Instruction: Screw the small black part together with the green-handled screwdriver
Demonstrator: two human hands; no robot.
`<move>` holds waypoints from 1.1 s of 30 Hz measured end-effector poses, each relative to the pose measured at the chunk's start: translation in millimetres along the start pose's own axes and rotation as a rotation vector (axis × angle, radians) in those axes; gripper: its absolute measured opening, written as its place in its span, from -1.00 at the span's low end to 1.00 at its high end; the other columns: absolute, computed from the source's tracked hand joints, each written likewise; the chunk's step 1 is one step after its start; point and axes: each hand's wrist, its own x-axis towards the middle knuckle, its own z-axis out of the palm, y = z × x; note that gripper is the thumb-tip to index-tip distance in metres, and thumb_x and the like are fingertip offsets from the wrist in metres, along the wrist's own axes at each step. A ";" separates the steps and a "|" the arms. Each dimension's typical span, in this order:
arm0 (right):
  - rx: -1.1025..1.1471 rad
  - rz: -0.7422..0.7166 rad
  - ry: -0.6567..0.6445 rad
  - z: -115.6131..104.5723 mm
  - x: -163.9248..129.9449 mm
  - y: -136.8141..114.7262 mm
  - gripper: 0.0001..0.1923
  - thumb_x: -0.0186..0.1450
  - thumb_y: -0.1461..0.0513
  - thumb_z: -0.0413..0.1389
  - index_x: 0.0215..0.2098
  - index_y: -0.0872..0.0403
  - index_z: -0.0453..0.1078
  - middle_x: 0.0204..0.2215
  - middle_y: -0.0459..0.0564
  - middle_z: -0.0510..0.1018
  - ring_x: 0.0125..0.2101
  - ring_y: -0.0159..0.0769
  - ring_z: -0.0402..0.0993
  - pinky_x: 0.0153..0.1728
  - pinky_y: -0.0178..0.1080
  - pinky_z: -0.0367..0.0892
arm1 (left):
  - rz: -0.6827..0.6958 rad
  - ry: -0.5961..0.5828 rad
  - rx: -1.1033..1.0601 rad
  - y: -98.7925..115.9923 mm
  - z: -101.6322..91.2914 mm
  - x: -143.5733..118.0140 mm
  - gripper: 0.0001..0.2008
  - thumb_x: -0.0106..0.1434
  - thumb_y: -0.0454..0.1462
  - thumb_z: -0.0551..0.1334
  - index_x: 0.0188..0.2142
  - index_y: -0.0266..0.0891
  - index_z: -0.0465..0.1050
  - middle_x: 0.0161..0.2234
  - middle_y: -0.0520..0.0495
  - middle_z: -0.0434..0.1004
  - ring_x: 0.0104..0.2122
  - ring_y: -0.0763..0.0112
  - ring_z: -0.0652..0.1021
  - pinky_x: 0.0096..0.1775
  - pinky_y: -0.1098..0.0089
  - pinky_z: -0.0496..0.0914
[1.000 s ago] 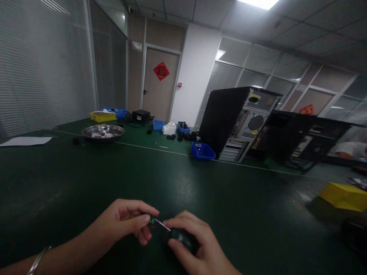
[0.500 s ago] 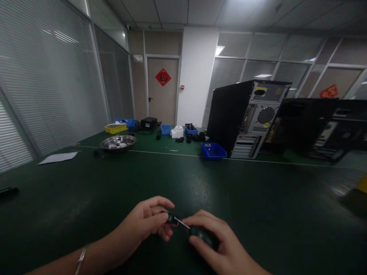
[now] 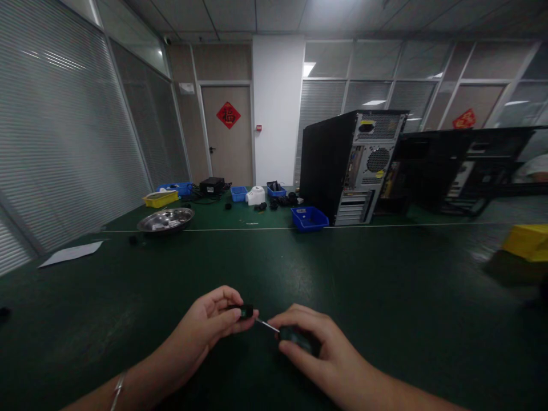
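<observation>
Fingertips of the left hand (image 3: 214, 319) pinch a small dark green-lit part (image 3: 245, 311) just above the dark green table mat (image 3: 342, 274); the right hand (image 3: 317, 348) wraps a dark-handled screwdriver (image 3: 295, 338), its thin shaft against the part. A slipping tip could flick the part loose. Both wrists sit low, hands angled inward.

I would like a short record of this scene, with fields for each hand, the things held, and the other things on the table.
left hand: pinches a small dark part between thumb and fingers
right hand: grips a screwdriver by its dark handle
contact: the screwdriver's thin shaft points at the part; its tip is at or close to it
table: dark green mat
far side: metal bowl, blue bin, black computer case standing upright
left edge: sheet of paper
right edge: yellow box
</observation>
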 end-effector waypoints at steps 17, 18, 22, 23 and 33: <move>-0.011 0.018 -0.004 0.2 -1.7 0.0 -0.73 0.31 0.34 0.14 -0.04 0.01 0.49 -0.21 -0.01 0.55 -0.19 -0.22 0.49 -0.15 -0.20 0.35 | -0.053 0.004 -0.004 -2.1 -6.0 6.6 -0.87 0.21 -0.38 0.31 -0.21 -0.29 0.53 -0.22 -0.10 0.60 -0.12 0.26 0.58 0.03 0.29 0.40; -0.009 0.019 -0.006 0.3 -1.8 0.0 -0.73 0.31 0.34 0.14 -0.04 0.01 0.48 -0.21 -0.01 0.55 -0.19 -0.23 0.49 -0.15 -0.21 0.35 | -0.059 -0.008 0.013 -3.5 -4.8 5.7 -0.80 0.20 -0.39 0.31 -0.15 -0.27 0.51 -0.20 -0.09 0.60 -0.13 0.28 0.58 0.00 0.30 0.41; 0.002 0.023 -0.017 -0.3 -0.9 -1.0 -0.74 0.32 0.34 0.13 -0.04 0.02 0.48 -0.21 0.00 0.55 -0.18 -0.23 0.49 -0.15 -0.21 0.35 | -0.061 -0.015 0.018 -6.3 -3.8 3.6 -0.70 0.16 -0.41 0.34 -0.10 -0.25 0.42 -0.23 -0.07 0.57 -0.18 0.32 0.58 -0.05 0.31 0.41; 0.000 0.024 -0.018 -0.4 -0.6 -1.0 -0.75 0.32 0.33 0.13 -0.05 0.03 0.49 -0.21 0.00 0.55 -0.19 -0.23 0.49 -0.15 -0.21 0.35 | -0.058 -0.022 0.000 -6.3 -4.0 3.3 -0.74 0.17 -0.40 0.34 -0.14 -0.26 0.42 -0.24 -0.07 0.57 -0.16 0.29 0.58 -0.01 0.29 0.39; 0.004 0.006 -0.019 1.2 -0.7 2.8 -0.75 0.33 0.32 0.13 -0.04 0.01 0.48 -0.21 -0.01 0.54 -0.20 -0.23 0.49 -0.16 -0.22 0.34 | 0.012 -0.120 0.250 -8.0 -3.2 -2.0 -0.80 0.21 -0.34 0.32 -0.15 -0.23 0.44 -0.19 -0.06 0.55 -0.14 0.30 0.51 -0.09 0.33 0.34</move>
